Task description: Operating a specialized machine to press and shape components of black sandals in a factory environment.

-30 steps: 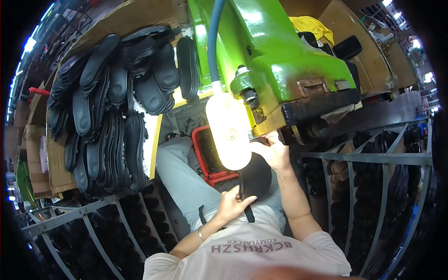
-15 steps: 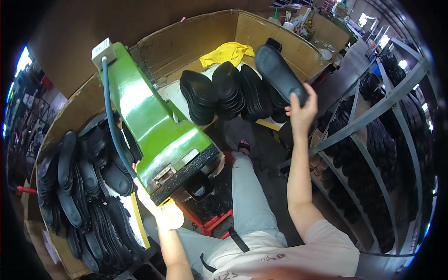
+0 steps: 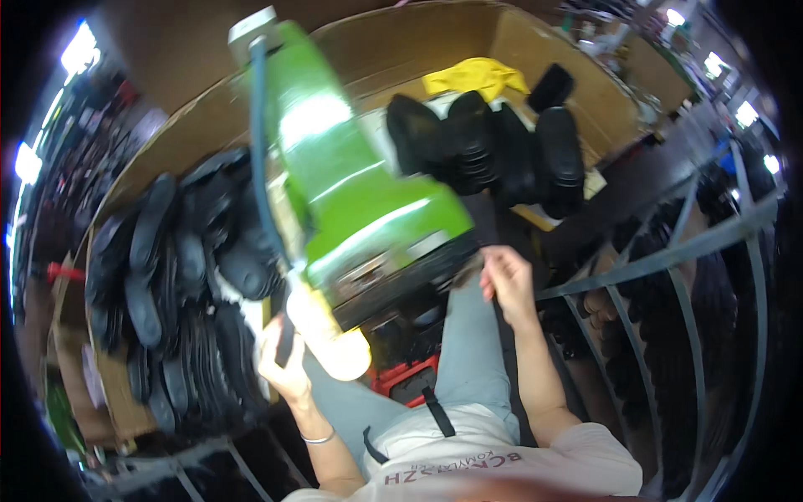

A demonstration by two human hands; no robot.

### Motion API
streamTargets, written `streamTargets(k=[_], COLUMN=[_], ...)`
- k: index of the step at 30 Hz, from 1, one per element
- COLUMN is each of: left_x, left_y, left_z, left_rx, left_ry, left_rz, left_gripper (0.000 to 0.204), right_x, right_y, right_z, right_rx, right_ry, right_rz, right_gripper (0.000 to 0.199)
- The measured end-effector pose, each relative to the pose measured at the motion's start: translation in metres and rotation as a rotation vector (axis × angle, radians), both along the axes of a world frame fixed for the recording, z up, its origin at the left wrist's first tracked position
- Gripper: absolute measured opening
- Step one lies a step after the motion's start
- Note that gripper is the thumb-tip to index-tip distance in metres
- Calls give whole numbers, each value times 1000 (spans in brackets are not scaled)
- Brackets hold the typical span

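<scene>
My left hand (image 3: 283, 368) grips a small dark piece (image 3: 286, 339), apparently a black shoe sole seen on edge, beside a lit yellow-white lamp (image 3: 330, 335). That lamp is below the head of a green machine (image 3: 351, 192). By the machine head's right corner is my right hand (image 3: 510, 284), its fingers loosely bent and apart, with nothing visible in them. Beyond it, black soles (image 3: 473, 142) stand in several stacks, the rightmost stack (image 3: 559, 159) included. What lies under the machine head is mostly hidden.
A large cardboard box wall (image 3: 401, 42) surrounds the machine. Many black soles (image 3: 180, 276) fill its left side. A yellow cloth (image 3: 477, 77) lies behind the stacks. To the right stands a metal rack (image 3: 669, 255) with dark soles. A red stool (image 3: 410, 381) sits below the machine.
My right hand has let go of the black sole at the right stack and come back toward the machine. My left hand has come out from beside the machine head with a dark piece. The view has shifted.
</scene>
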State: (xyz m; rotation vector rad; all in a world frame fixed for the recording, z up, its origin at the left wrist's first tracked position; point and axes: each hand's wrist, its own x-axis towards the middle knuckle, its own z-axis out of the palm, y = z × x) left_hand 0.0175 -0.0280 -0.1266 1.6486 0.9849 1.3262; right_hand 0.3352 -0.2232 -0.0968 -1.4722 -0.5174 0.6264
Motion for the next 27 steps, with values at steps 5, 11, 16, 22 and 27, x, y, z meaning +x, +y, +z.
streamTargets(k=[5,11,16,22,27], left_x=[-38,-8,64,98,105], left_y=[-58,-86,-133,-118,-92], left_z=[36,5,15,50,36], left_rx=[187,-137,-780,-436,-280], left_ry=[102,-292,-765,174,136], left_rz=[-389,-533,-725,-649,-460], left_gripper=[30,68,91,25,11], right_x=[-72,-103,-132,-163,-154], right_y=[5,-43,-90,-98,-86], right_z=[-53,-46,-57,-64,-58], right_rx=[-57,-7,94,40,7], right_ry=[933,773,539,647,605], right_rz=[493,394,233,249,336], right_gripper=[77,48,60,49,49])
